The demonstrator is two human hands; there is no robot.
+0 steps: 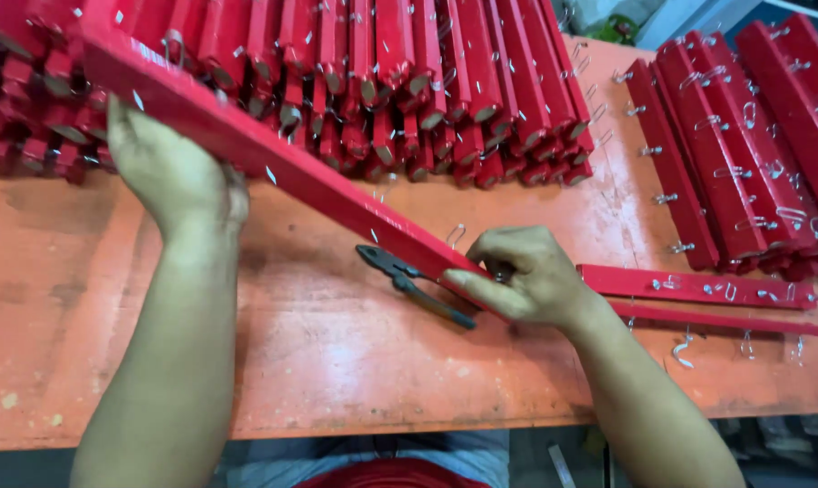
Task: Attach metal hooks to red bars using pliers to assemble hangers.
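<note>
A long red wooden bar (282,167) with small metal hooks runs diagonally from upper left to the centre. My left hand (169,167) grips it from below near its upper end. My right hand (526,276) closes around its lower end, down by the orange table (337,361). Dark pliers (413,285) lie on the table just left of my right hand, partly under the bar.
A big pile of red bars with hooks (382,81) fills the back of the table. Another stack (743,145) lies at the right. Two single red bars (698,287) rest right of my right hand, with loose metal hooks (685,348) nearby.
</note>
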